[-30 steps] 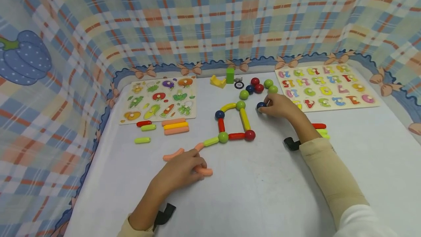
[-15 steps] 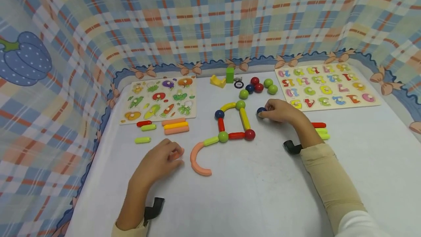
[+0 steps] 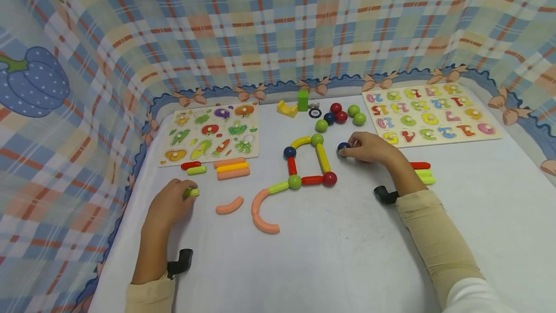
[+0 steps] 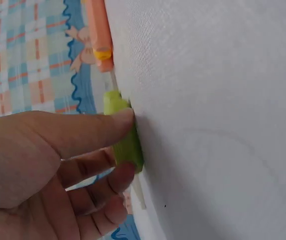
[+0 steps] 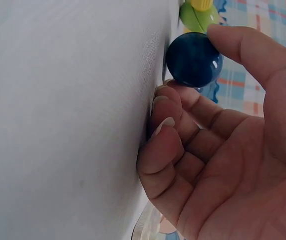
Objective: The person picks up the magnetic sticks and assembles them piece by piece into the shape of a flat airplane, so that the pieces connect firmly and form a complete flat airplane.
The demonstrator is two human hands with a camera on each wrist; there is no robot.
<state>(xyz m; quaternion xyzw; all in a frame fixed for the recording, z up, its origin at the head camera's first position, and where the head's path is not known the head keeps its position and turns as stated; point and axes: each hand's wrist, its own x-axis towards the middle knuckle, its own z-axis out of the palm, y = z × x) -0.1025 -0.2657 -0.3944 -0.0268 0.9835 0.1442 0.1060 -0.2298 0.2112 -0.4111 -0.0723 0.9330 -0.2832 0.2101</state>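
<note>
My left hand [image 3: 170, 205] pinches a short lime-green stick [image 4: 126, 135] between thumb and fingers, at the left of the table. With thumb and fingertips my right hand [image 3: 369, 148] holds a dark blue ball [image 5: 194, 59] on the table. Between the hands lies a joined figure of sticks and balls: a loop with a red ball [image 3: 330, 178], a green ball [image 3: 295, 181], a blue ball [image 3: 289, 152] and another green ball at its corners. From it a lime stick [image 3: 278, 187] leads to two curved salmon sticks [image 3: 259, 206]. A loose curved salmon stick [image 3: 229, 206] lies to their left.
Several loose balls [image 3: 341, 117] sit at the back beside a green block [image 3: 303, 101] and a yellow piece [image 3: 287, 108]. A vegetable board [image 3: 254, 124] lies back left, a number board [image 3: 438, 129] back right. Straight sticks [image 3: 233, 173] lie below the vegetable board, others beside my right forearm.
My left hand has left the curved salmon sticks, moved left and picked up the lime-green stick. The right hand stays almost still at the blue ball, which has shifted slightly nearer.
</note>
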